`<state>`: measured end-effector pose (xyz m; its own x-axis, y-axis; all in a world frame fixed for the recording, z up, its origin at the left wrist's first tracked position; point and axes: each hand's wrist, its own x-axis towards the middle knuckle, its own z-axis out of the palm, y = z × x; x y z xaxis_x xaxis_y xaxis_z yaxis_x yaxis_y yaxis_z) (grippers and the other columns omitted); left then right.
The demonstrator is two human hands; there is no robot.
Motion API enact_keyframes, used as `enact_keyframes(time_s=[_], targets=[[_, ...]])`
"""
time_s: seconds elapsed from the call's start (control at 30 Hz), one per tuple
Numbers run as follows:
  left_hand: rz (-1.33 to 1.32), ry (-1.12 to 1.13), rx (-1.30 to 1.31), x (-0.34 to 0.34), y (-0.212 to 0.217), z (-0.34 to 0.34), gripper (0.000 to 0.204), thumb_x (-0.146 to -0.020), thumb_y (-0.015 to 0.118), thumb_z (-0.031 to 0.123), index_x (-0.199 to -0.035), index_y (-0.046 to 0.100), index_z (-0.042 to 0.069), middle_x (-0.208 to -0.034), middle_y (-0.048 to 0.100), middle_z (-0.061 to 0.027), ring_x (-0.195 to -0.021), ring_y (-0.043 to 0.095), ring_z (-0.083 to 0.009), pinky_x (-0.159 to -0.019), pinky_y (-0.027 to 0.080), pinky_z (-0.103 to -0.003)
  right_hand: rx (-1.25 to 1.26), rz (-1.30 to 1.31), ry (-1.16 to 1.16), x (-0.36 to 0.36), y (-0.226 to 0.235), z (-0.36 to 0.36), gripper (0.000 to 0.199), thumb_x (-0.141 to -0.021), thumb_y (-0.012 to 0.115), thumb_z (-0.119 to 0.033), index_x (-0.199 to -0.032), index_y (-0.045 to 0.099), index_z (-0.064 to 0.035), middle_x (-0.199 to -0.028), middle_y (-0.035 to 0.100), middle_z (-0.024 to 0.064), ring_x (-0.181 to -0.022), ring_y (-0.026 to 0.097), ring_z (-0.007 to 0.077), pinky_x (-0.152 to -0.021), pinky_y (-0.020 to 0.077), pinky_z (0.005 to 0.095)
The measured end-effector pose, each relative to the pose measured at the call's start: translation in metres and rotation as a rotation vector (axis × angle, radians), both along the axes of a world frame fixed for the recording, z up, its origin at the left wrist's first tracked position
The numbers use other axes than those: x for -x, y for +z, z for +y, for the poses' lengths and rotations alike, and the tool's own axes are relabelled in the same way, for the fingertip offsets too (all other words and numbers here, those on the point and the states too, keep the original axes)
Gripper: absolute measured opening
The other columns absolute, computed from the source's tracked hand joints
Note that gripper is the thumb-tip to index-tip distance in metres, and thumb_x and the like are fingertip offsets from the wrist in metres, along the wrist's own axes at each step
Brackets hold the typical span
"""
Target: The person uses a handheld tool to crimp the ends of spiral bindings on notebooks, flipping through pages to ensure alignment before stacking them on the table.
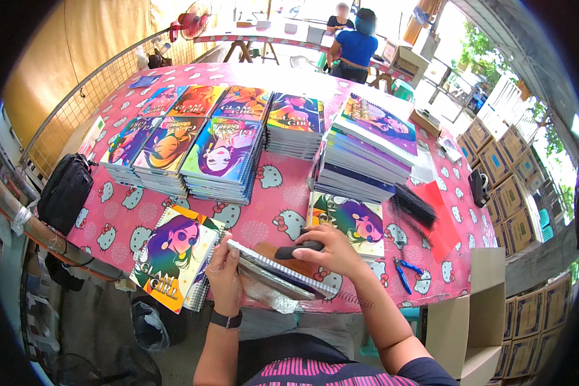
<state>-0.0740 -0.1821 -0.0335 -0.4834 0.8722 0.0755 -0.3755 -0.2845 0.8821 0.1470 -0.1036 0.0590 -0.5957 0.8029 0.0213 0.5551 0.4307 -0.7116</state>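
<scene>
My left hand (224, 269) grips the left end of a spiral notebook (278, 269), tilted up so its bound edge faces me. In my right hand (333, 249) is a black, rounded, handle-like tool (298, 249), held against the notebook's edge; its working end cannot be made out. A loose wire coil (357, 300) trails from the notebook's right end. Beyond my right hand lies a notebook with an illustrated cover (357, 222). Left of my left hand, several similar notebooks (174, 254) are piled. Blue-handled pliers (404, 275) rest at the right.
Stacked notebooks (219, 151) cover the left-middle of the pink patterned table (289, 168), with a taller stack (363, 154) at right. Black spiral coils (414, 207) lie on a red sheet (441, 222). A black bag (65, 193) sits left; an open carton (482, 315) stands right. Two people work behind.
</scene>
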Motion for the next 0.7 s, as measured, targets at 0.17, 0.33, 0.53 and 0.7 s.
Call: enact_keyframes(time_s=[0.17,0.33,0.53,0.7], targets=[[-0.082,-0.017,-0.015,0.001,0.001,0.002,0.033,-0.089,0.062,0.003,-0.122,0.059,-0.002,-0.100,0.055,0.0015,-0.090,0.049,-0.0068,-0.082,0.040,-0.022,0.208,0.327,0.188,0.009,-0.006,-0.004,0.042,-0.084,0.063,-0.041,-0.102,0.069,-0.0032,-0.101,0.067,0.0139,-0.099,0.059,0.0234,-0.082,0.0461,0.0356],[-0.023,-0.030,0.005,0.002,-0.003,0.002,0.033,-0.090,0.061,0.002,-0.123,0.059,-0.002,-0.102,0.055,0.0020,-0.091,0.048,-0.0054,-0.081,0.039,-0.021,0.479,0.724,0.328,0.014,0.008,-0.007,0.039,-0.083,0.065,-0.037,-0.100,0.069,-0.0022,-0.096,0.066,0.0125,-0.097,0.061,0.0245,-0.084,0.0462,0.0370],[-0.028,-0.038,-0.018,0.000,-0.001,-0.001,0.032,-0.090,0.061,0.002,-0.121,0.060,-0.001,-0.100,0.054,0.0028,-0.089,0.048,-0.0053,-0.081,0.039,-0.021,0.533,0.813,0.305,0.022,-0.006,-0.005,0.053,-0.080,0.062,-0.047,-0.100,0.069,0.0012,-0.106,0.066,0.0148,-0.104,0.059,0.0255,-0.093,0.0428,0.0383],[-0.049,-0.042,-0.028,0.000,0.003,0.002,0.032,-0.089,0.062,0.003,-0.121,0.061,-0.001,-0.099,0.055,0.0031,-0.089,0.048,-0.0058,-0.081,0.039,-0.022,0.282,0.448,0.146,0.031,-0.001,0.008,0.047,-0.081,0.065,-0.042,-0.100,0.068,0.0007,-0.105,0.065,0.0148,-0.108,0.058,0.0244,-0.093,0.0430,0.0375]])
